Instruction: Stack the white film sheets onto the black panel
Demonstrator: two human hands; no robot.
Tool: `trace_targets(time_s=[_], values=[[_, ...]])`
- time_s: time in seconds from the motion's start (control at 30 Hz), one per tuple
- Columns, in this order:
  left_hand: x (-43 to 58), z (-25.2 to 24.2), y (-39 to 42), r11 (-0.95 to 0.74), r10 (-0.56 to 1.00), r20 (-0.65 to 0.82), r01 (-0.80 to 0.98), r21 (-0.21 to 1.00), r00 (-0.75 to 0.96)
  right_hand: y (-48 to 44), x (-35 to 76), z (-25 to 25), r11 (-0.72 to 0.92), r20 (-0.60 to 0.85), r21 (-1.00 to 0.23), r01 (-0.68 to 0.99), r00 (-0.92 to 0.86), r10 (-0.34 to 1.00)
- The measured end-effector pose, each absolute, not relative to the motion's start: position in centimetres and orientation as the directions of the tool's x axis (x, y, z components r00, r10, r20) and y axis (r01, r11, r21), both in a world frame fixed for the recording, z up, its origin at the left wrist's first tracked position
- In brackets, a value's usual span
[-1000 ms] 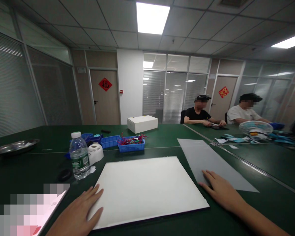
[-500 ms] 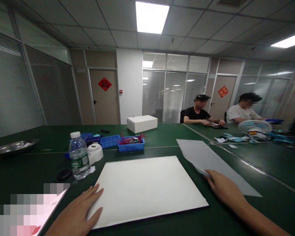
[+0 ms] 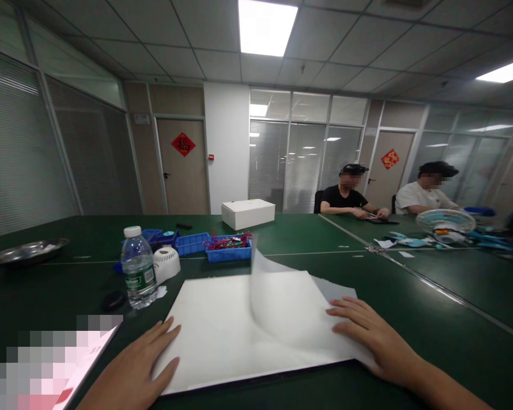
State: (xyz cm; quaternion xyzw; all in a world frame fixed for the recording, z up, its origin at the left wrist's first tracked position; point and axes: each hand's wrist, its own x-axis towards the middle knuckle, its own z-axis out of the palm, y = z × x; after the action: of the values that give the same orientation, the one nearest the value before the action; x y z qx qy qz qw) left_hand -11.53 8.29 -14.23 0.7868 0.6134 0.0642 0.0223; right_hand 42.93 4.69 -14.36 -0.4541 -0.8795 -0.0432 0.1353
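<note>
My flat, open right hand [image 3: 367, 336] presses the thin sheet [image 3: 282, 302] onto the board [image 3: 209, 324]. My open left hand [image 3: 137, 364] rests on the board's edge. One corner of the sheet is not yet down.

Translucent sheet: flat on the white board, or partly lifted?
Partly lifted. The translucent sheet curls upward at its far edge; the right hand presses its near part onto the white board.

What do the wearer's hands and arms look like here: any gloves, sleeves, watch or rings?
Left hand and right hand are both ungloved, with no rings visible. The right forearm shows no sleeve or watch up to the picture's edge. The left wrist is likewise uncovered.
</note>
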Motion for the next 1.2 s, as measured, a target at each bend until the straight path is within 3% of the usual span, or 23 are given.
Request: trace_targets(time_s=[0.17, 0.3, 0.57, 0.83, 0.97, 1.13, 1.2], values=[[-11.6, -14.3, 8.3, -0.249, 0.967, 0.091, 0.961, 0.119, 0.239, 5.1, 43.2, -14.4, 0.497, 0.269, -0.09, 0.863, -0.46, 0.846], [-11.7, -14.4, 8.4, -0.255, 0.964, 0.114, 0.958, 0.133, 0.241, 5.9, 44.2, -15.7, 0.442, 0.279, -0.196, 0.875, -0.383, 0.881], [-12.3, -15.5, 8.9, -0.254, 0.96, 0.192, 0.924, 0.286, 0.205, 6.9, 45.6, -17.3, 0.53, 0.401, -0.383, 0.757, -0.38, 0.833], [-11.6, -14.8, 8.5, -0.227, 0.97, 0.135, 0.949, 0.218, 0.201, 6.2, 44.1, -16.3, 0.578, 0.397, -0.422, 0.698, -0.431, 0.81], [-11.5, -14.5, 8.3, -0.243, 0.966, 0.131, 0.957, 0.16, 0.224, 5.5, 43.6, -15.9, 0.494, 0.33, -0.44, 0.75, -0.377, 0.865], [-11.7, -14.6, 8.3, -0.247, 0.965, 0.129, 0.959, 0.137, 0.23, 5.7, 43.5, -15.7, 0.208, 0.239, -0.381, 0.901, -0.122, 0.963], [-11.8, -14.7, 8.3, -0.246, 0.965, 0.133, 0.958, 0.145, 0.228, 6.0, 43.6, -15.6, 0.169, 0.238, -0.38, 0.909, -0.08, 0.968]])
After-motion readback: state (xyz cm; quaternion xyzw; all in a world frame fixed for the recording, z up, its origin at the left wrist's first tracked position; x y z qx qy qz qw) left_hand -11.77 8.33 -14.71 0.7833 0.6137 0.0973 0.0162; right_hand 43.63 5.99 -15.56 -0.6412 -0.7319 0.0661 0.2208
